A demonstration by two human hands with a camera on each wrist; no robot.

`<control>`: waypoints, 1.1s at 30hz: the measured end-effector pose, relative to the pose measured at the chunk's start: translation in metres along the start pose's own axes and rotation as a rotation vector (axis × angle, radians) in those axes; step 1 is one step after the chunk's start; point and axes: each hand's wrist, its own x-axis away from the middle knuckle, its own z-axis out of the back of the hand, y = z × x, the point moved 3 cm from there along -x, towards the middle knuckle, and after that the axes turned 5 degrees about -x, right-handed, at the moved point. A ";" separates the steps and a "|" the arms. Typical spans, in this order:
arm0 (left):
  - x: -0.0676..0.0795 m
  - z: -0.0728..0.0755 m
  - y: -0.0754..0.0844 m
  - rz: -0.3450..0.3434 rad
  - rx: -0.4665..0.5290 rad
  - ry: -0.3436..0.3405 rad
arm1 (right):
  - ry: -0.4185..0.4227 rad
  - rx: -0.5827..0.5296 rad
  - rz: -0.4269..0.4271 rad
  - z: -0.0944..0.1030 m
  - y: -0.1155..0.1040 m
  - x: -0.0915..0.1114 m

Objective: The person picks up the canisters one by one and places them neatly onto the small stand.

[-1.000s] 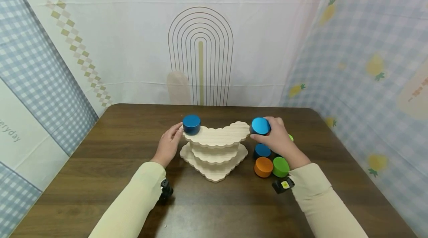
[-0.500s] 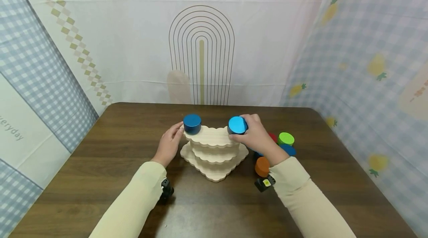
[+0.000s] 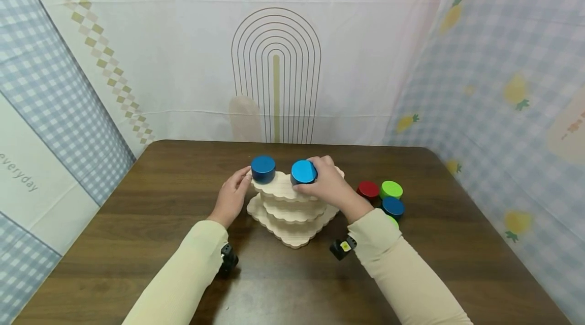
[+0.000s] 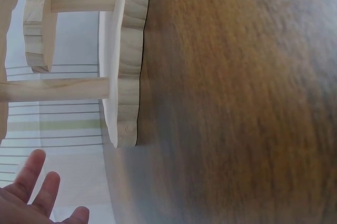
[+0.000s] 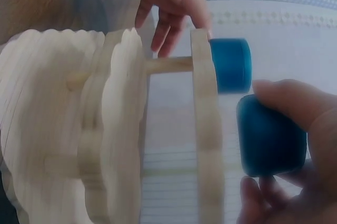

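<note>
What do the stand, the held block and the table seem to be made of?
Stand: wood, pale and apparently unvarnished; grain shows on its posts.
Held block: glossy blue, perhaps painted wood; its top shines but no grain shows, so plastic or metal is possible.
Table: dark brown with a soft sheen; streaky grain suggests wood, or a laminate.

A tiered rack (image 3: 294, 212) stands on the tabletop (image 3: 283, 289) — first cylinder (image 3: 263, 170) at its top shelf's (image 3: 281, 191) left end, second cylinder (image 3: 303, 172) above that shelf in the right hand (image 3: 330, 183) — other cylinders (image 3: 393, 206) farther right.
</note>
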 end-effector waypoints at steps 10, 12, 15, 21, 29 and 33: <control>0.000 0.000 0.001 0.002 -0.005 -0.006 | -0.051 0.012 0.002 -0.011 -0.014 -0.003; 0.000 0.001 0.001 0.000 -0.007 -0.004 | -0.060 0.016 0.001 -0.014 -0.016 -0.004; 0.000 0.001 0.001 -0.006 -0.010 0.003 | -0.065 0.028 -0.008 -0.017 -0.020 -0.005; 0.000 0.000 -0.001 -0.011 -0.009 0.009 | -0.092 0.053 -0.029 -0.021 -0.023 -0.006; 0.000 0.000 0.001 -0.003 0.003 0.008 | -0.124 0.116 -0.043 -0.026 -0.021 -0.009; 0.001 0.000 0.001 -0.003 0.000 0.006 | -0.125 0.119 -0.040 -0.026 -0.021 -0.009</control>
